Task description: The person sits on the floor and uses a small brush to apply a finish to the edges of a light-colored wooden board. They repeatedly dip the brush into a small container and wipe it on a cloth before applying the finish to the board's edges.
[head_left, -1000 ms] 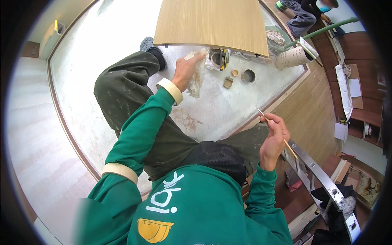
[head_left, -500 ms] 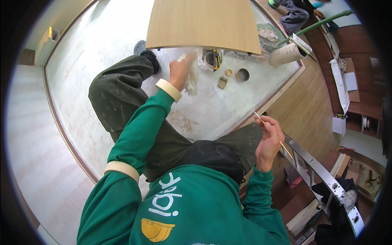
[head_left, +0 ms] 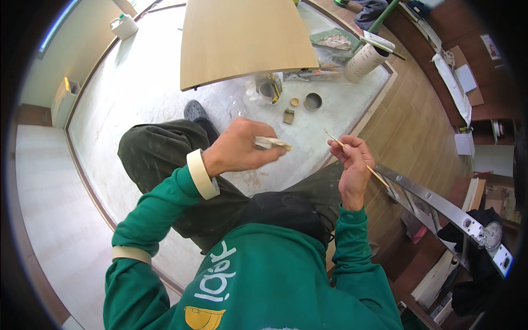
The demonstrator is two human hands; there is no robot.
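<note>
My left hand (head_left: 240,146) is closed around a bunched whitish rag (head_left: 272,143), which sticks out past the fingers. Facing it, my right hand (head_left: 355,169) pinches a thin paintbrush (head_left: 377,176) between thumb and fingertips, its light wooden handle slanting down to the right. The brush tip points up and left toward the rag; the two are apart. Beyond the hands, a small round dark tin (head_left: 313,101), a little tan cup (head_left: 295,102) and a small square container (head_left: 288,115) stand on the pale floor. A cream ring (head_left: 202,174), like a masking-tape roll, circles my left sleeve.
A light wood panel (head_left: 247,44) juts in overhead. Beneath its edge sits a tub of tools (head_left: 267,91). A white cylinder (head_left: 366,61) and crumpled cloth (head_left: 335,41) are at the far right. To my right lies a metal ladder (head_left: 429,198). Another person's leg (head_left: 371,14) shows beyond.
My left hand has drawn back from near the panel toward my right hand, the rag now bunched rather than hanging. The right hand keeps the paintbrush. The whole view has shifted.
</note>
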